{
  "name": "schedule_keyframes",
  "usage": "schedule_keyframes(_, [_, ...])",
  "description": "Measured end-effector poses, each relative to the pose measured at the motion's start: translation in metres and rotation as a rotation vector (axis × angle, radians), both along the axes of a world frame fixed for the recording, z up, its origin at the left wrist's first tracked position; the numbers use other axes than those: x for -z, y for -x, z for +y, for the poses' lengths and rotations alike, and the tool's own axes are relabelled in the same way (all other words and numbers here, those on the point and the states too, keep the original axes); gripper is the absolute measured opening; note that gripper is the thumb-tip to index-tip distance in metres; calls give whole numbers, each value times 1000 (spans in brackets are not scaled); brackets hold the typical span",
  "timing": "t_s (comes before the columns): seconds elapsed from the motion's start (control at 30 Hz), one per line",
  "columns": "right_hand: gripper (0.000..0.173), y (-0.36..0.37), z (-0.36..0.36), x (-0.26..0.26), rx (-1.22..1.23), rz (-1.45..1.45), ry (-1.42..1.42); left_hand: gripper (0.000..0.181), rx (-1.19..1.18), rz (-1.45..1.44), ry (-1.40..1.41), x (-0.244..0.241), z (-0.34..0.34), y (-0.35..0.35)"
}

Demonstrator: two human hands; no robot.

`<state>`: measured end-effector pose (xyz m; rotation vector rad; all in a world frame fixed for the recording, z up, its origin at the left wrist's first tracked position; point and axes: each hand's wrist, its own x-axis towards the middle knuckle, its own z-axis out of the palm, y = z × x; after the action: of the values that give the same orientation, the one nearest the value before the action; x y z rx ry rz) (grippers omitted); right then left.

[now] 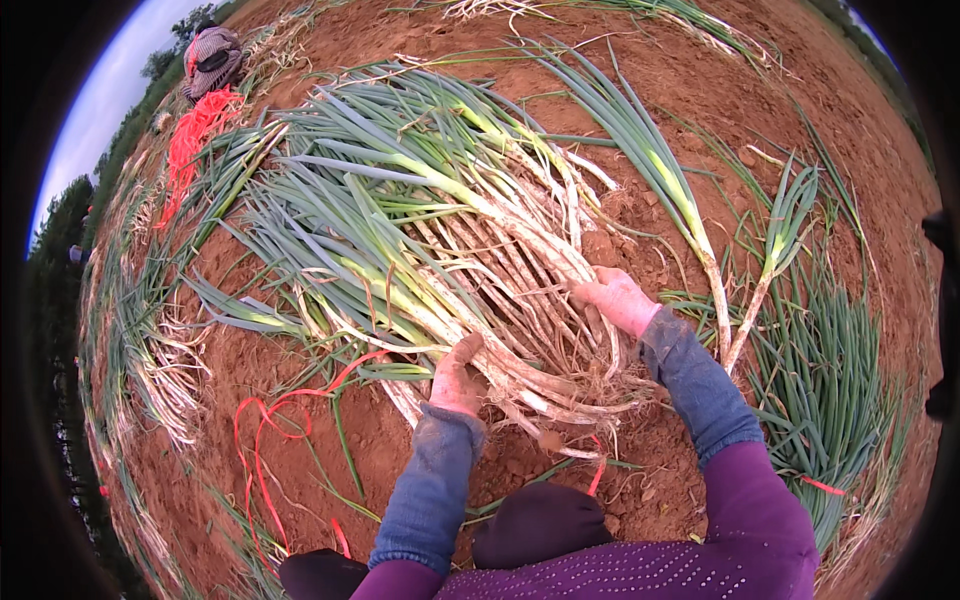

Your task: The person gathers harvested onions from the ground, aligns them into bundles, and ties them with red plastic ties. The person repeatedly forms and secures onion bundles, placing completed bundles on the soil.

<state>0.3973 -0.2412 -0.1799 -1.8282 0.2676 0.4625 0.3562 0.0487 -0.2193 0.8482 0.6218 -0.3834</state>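
Before me a broad heap of long green onions (517, 262) lies on red soil, its green leaves pointing up and left, its white stalks and roots towards me. My left hand (457, 379) grips several white stalks along the heap's near side. On the far right of the stalks, my right hand (615, 296) is closed around another few, close to their root ends. Both palms and some fingers are hidden. Red plastic twine (259, 420) lies looped on the soil left of my left forearm, and one strand runs up under the stalks.
Right of me lies a bundle of green onions (817, 397) bound with a red tie (823, 485). Two loose stalks (716, 300) stretch beyond my right hand. Further onions (165, 382) lie in a row at left. A person (214, 60) crouches at upper left near a red twine pile (193, 139).
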Motion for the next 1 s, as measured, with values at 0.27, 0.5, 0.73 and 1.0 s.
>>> schedule_keyframes(0.27, [56, 96, 62, -16, -504, -76, 70, 43, 18, -5, 7, 6, 18, -2])
schedule_keyframes(0.5, [35, 72, 19, 9, -57, 64, -370, 24, -46, -38, 29, 4, 19, 2])
schedule_keyframes(0.73, [29, 12, -76, -128, 386, -478, -501, 14, -137, 13, 62, -32, 78, -7])
schedule_keyframes(1.0, [45, -4, -93, 65, -30, -135, 767, 19, -166, -219, 250, -47, 97, -25])
